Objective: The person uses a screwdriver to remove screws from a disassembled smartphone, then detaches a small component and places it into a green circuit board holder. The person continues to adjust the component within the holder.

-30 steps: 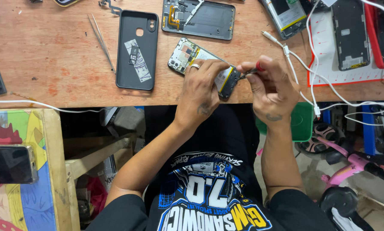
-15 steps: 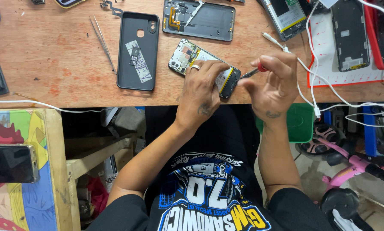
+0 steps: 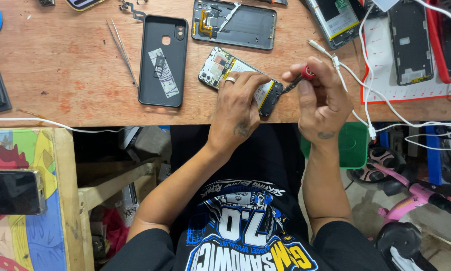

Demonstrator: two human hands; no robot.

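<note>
Opened phone, back cover off, lies tilted on wooden bench close to the front edge, lower end nearly at the lip. Left hand lies flat over its lower half, fingers spread and pressing down, ring on one finger; not wrapped around it, just pinning it to the wood. Right hand is closed around a red-handled screwdriver, fingertips pinching the handle, tip angled down-left to the phone's lower right corner. Room: bare wood to the left of the phone is narrow, black phone case lies just beside, lengthwise, tweezers further left. Behind the phone a grey back housing sits near, little gap. Right of the screwdriver hand white cables run across the bench and drop over the edge, passing just beside the right wrist. White-and-red mat beyond carries another phone frame. Another opened phone with battery sits at the top, near the cables. Below the bench edge: the person's dark printed shirt, green stool, pink toy on the floor at right, colourful side table with a dark phone at left.
</note>
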